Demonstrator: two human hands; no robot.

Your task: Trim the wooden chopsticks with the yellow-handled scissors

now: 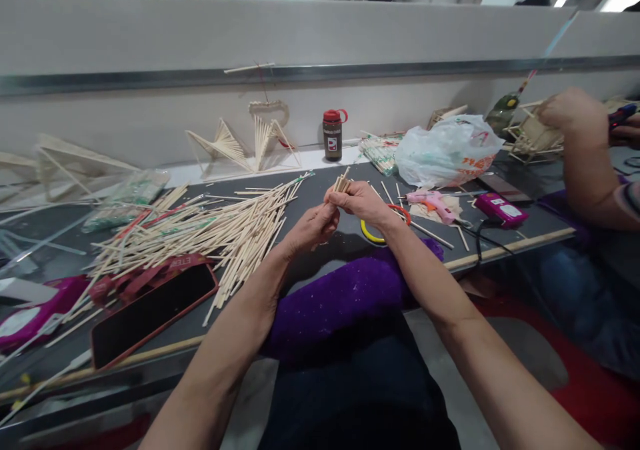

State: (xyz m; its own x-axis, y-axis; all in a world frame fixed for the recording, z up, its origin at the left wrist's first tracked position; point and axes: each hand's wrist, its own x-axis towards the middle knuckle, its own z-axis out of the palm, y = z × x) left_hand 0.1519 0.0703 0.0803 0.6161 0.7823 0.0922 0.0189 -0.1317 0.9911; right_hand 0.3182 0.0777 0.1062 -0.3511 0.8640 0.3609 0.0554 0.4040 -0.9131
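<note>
A small bundle of thin wooden sticks (342, 182) stands up between my two hands above the dark table. My left hand (316, 227) is closed around its lower part, and my right hand (357, 201) pinches it near the top. The lower ends of the bundle are hidden by my fingers. To the left of my hands a large loose pile of the same sticks (250, 227) spreads over the table. Just right of my right hand lie a yellow ring-shaped handle (371, 233) and a red one (404, 214), partly hidden by my wrist.
A pink glue gun (433, 205), a magenta box (501, 209) with a cord and a plastic bag (447, 150) lie to the right. A bottle (332, 137) and stick models (225, 145) stand behind. A phone (155, 313) lies front left. Another person's hand (575, 111) works at far right.
</note>
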